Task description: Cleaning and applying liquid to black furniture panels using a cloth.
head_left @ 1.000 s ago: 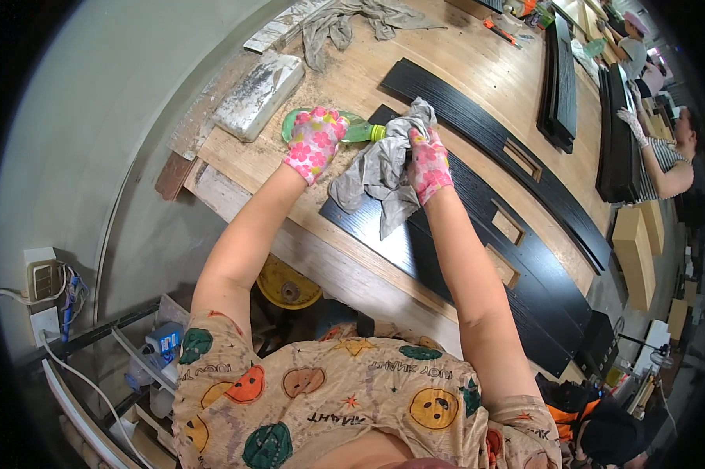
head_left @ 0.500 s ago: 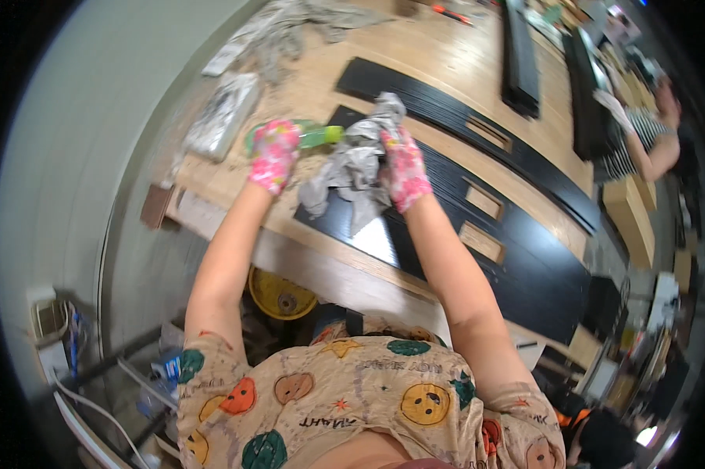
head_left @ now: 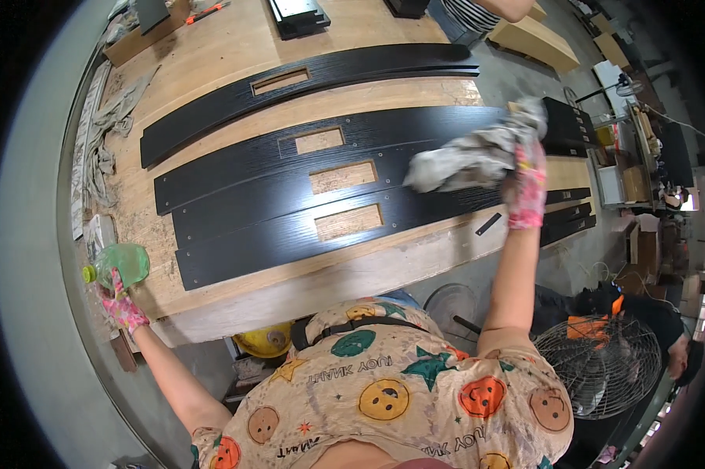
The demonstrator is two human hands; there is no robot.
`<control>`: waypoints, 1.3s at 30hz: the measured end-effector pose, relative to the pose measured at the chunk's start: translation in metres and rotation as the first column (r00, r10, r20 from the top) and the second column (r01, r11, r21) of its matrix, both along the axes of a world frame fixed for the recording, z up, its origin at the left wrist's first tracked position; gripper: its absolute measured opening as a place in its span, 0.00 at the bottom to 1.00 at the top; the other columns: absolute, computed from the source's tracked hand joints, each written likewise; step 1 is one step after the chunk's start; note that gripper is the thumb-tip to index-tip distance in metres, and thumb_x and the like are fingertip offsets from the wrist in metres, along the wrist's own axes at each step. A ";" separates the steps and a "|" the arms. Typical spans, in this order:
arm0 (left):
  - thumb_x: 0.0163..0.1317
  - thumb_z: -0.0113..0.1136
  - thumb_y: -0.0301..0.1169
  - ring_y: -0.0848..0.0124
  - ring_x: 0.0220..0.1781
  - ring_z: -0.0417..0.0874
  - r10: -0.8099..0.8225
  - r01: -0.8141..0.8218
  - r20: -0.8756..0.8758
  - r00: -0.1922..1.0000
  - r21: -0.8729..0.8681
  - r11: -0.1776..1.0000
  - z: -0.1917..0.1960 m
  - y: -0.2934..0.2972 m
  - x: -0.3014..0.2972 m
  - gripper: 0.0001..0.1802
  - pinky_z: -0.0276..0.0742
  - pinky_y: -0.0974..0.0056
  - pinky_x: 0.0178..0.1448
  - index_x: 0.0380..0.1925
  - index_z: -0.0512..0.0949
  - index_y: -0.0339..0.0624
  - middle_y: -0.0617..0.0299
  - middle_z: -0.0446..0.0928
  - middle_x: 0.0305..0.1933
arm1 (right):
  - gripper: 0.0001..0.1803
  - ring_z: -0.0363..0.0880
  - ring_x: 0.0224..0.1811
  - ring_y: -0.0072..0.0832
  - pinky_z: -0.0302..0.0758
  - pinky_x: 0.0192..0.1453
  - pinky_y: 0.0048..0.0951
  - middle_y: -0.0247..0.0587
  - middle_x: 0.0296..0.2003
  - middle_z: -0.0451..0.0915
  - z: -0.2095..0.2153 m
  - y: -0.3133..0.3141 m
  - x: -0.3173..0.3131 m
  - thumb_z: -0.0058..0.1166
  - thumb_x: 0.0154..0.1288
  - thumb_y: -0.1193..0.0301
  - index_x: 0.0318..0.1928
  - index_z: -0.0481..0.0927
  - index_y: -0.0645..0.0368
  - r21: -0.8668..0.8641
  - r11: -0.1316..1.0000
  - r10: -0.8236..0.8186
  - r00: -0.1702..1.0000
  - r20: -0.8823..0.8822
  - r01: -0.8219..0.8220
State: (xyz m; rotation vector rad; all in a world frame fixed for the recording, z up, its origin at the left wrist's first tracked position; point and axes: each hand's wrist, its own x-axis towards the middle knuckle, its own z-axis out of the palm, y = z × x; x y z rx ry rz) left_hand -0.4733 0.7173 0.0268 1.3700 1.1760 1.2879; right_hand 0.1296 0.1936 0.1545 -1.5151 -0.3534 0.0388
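Observation:
My left hand [head_left: 123, 306], in a pink floral glove, is at the table's left corner with its fingers apart. One finger overlaps the edge of a green bottle [head_left: 127, 264] with a yellow-green cap, which lies on its side. On the right, my gloved right hand [head_left: 527, 184] grips a crumpled grey rag [head_left: 473, 160], slightly blurred. The rag hangs over the right part of several black boards [head_left: 266, 203] lying side by side. Each of these boards has a rectangular cutout and small holes.
Another pair of black boards [head_left: 212, 109] lies farther back. A small dark strip [head_left: 489, 224] rests at the front edge. Grey cloth [head_left: 106, 148] lies along the left side. A person [head_left: 469, 19] stands beyond the table; a caged fan [head_left: 598, 367] stands at lower right.
My left hand moved left and toward me with the bottle, its fingers now spread. My right hand carried the rag rightward across the boards. The view has turned, showing more boards.

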 end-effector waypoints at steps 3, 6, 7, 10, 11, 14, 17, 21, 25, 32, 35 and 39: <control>0.63 0.58 0.30 0.59 0.51 0.78 0.220 -0.116 -0.120 0.968 0.562 0.819 0.034 -0.072 0.055 0.33 0.82 0.64 0.47 0.66 0.58 0.37 0.47 0.67 0.61 | 0.28 0.77 0.52 0.29 0.80 0.48 0.29 0.43 0.58 0.72 0.006 -0.001 0.001 0.49 0.69 0.74 0.68 0.61 0.55 -0.042 0.942 -0.328 0.942 0.078 0.332; 0.65 0.55 0.36 0.59 0.57 0.76 -0.164 0.425 -0.513 0.843 0.447 0.787 0.048 -0.142 0.196 0.27 0.77 0.62 0.54 0.63 0.66 0.43 0.51 0.67 0.63 | 0.33 0.66 0.64 0.45 0.63 0.67 0.41 0.55 0.63 0.64 -0.069 0.043 -0.004 0.52 0.67 0.63 0.67 0.59 0.65 -0.487 0.721 -0.229 0.833 0.504 0.493; 0.65 0.54 0.38 0.58 0.59 0.75 -0.257 0.600 -0.651 0.715 0.382 0.703 0.038 -0.151 0.241 0.25 0.76 0.62 0.56 0.62 0.68 0.46 0.52 0.68 0.64 | 0.36 0.56 0.69 0.50 0.50 0.73 0.44 0.59 0.64 0.61 -0.089 0.076 -0.023 0.51 0.66 0.58 0.66 0.59 0.70 -0.540 0.759 -0.141 0.903 0.406 0.362; 0.64 0.54 0.47 0.54 0.72 0.58 0.059 0.610 -0.919 0.390 0.306 0.731 0.009 -0.157 0.329 0.27 0.52 0.51 0.73 0.60 0.71 0.49 0.50 0.62 0.69 | 0.28 0.59 0.67 0.53 0.54 0.71 0.46 0.60 0.63 0.63 -0.138 0.145 -0.078 0.50 0.66 0.60 0.63 0.68 0.61 -0.715 0.632 0.234 0.807 0.543 0.298; 0.65 0.51 0.50 0.56 0.73 0.57 0.077 0.611 -0.953 0.292 0.248 0.751 0.001 -0.153 0.339 0.29 0.47 0.51 0.75 0.63 0.69 0.50 0.51 0.61 0.70 | 0.25 0.60 0.66 0.53 0.56 0.70 0.47 0.57 0.63 0.64 -0.138 0.153 -0.080 0.51 0.65 0.60 0.60 0.72 0.57 -0.709 0.686 0.304 0.819 0.486 0.166; 0.66 0.48 0.53 0.59 0.74 0.56 0.143 0.626 -0.960 0.242 0.266 0.733 -0.008 -0.159 0.343 0.29 0.46 0.50 0.75 0.63 0.69 0.52 0.54 0.61 0.70 | 0.18 0.67 0.61 0.50 0.62 0.67 0.48 0.46 0.58 0.73 -0.147 0.133 -0.059 0.53 0.62 0.61 0.53 0.79 0.45 -0.713 0.699 0.453 0.736 0.504 0.057; 0.67 0.47 0.53 0.58 0.73 0.57 0.116 0.639 -0.958 0.264 0.263 0.723 -0.009 -0.158 0.340 0.27 0.46 0.50 0.75 0.63 0.69 0.59 0.55 0.62 0.70 | 0.16 0.72 0.54 0.46 0.66 0.59 0.48 0.48 0.49 0.77 -0.142 0.093 -0.003 0.55 0.59 0.61 0.47 0.80 0.50 -0.780 0.507 0.380 0.718 0.583 0.365; 0.67 0.48 0.50 0.52 0.73 0.57 0.097 0.684 -0.969 0.225 0.228 0.693 0.003 -0.165 0.347 0.21 0.45 0.44 0.74 0.61 0.70 0.76 0.57 0.61 0.70 | 0.13 0.73 0.45 0.46 0.68 0.50 0.47 0.48 0.37 0.78 -0.130 0.105 0.010 0.56 0.56 0.62 0.38 0.78 0.57 -0.826 0.467 0.192 0.876 0.442 0.315; 0.67 0.47 0.50 0.51 0.74 0.55 0.076 0.746 -0.978 0.196 0.199 0.636 0.006 -0.162 0.337 0.21 0.41 0.42 0.74 0.61 0.69 0.78 0.58 0.60 0.71 | 0.12 0.77 0.39 0.48 0.73 0.43 0.46 0.51 0.35 0.79 -0.141 0.160 -0.041 0.57 0.53 0.68 0.39 0.79 0.58 -0.655 0.689 0.391 0.602 0.696 0.310; 0.67 0.48 0.49 0.52 0.73 0.57 0.087 0.735 -0.975 0.205 0.212 0.644 0.011 -0.165 0.338 0.21 0.45 0.42 0.73 0.60 0.71 0.77 0.59 0.61 0.71 | 0.09 0.76 0.39 0.49 0.73 0.44 0.47 0.52 0.32 0.78 -0.128 0.130 -0.015 0.57 0.52 0.68 0.33 0.77 0.58 -0.779 0.423 0.440 0.646 0.624 0.463; 0.66 0.48 0.49 0.52 0.72 0.57 0.084 0.740 -0.973 0.216 0.219 0.636 0.011 -0.163 0.334 0.21 0.45 0.42 0.73 0.60 0.71 0.76 0.59 0.61 0.70 | 0.11 0.76 0.39 0.49 0.73 0.45 0.45 0.50 0.31 0.78 -0.116 0.137 -0.014 0.58 0.49 0.73 0.36 0.77 0.57 -0.768 0.528 0.459 0.639 0.617 0.362; 0.66 0.49 0.49 0.52 0.72 0.58 0.066 0.738 -0.975 0.210 0.203 0.644 0.010 -0.163 0.337 0.21 0.46 0.42 0.73 0.60 0.71 0.76 0.59 0.61 0.70 | 0.09 0.78 0.28 0.48 0.74 0.31 0.42 0.49 0.23 0.78 -0.101 0.097 0.031 0.57 0.49 0.74 0.34 0.78 0.59 -0.863 0.245 0.346 0.791 0.504 0.443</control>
